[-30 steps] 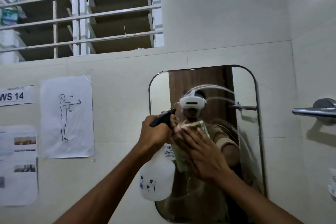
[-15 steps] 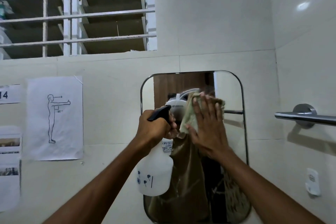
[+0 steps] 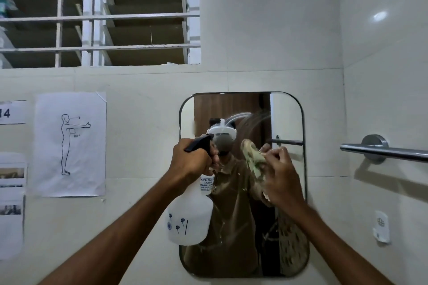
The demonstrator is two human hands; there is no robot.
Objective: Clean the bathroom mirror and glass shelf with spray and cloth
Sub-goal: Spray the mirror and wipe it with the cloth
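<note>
A rounded wall mirror (image 3: 289, 118) hangs on the tiled wall, with curved wet smears across its upper part. My left hand (image 3: 192, 159) grips the black trigger head of a white spray bottle (image 3: 190, 220), held upright in front of the mirror's left edge. My right hand (image 3: 281, 176) holds a crumpled greenish cloth (image 3: 253, 157) against the right half of the glass, fingers bent round it. The glass shelf is out of view.
A steel towel bar (image 3: 382, 151) sticks out from the right wall. A small white hook (image 3: 381, 229) sits below it. Paper sheets, one with a standing-figure drawing (image 3: 70, 143), are taped to the left wall. A barred window (image 3: 99, 16) is above.
My right hand has slid the cloth from the mirror's upper middle toward its right side, and the fingers have gone from spread flat to bent. The spray bottle stays in the same place.
</note>
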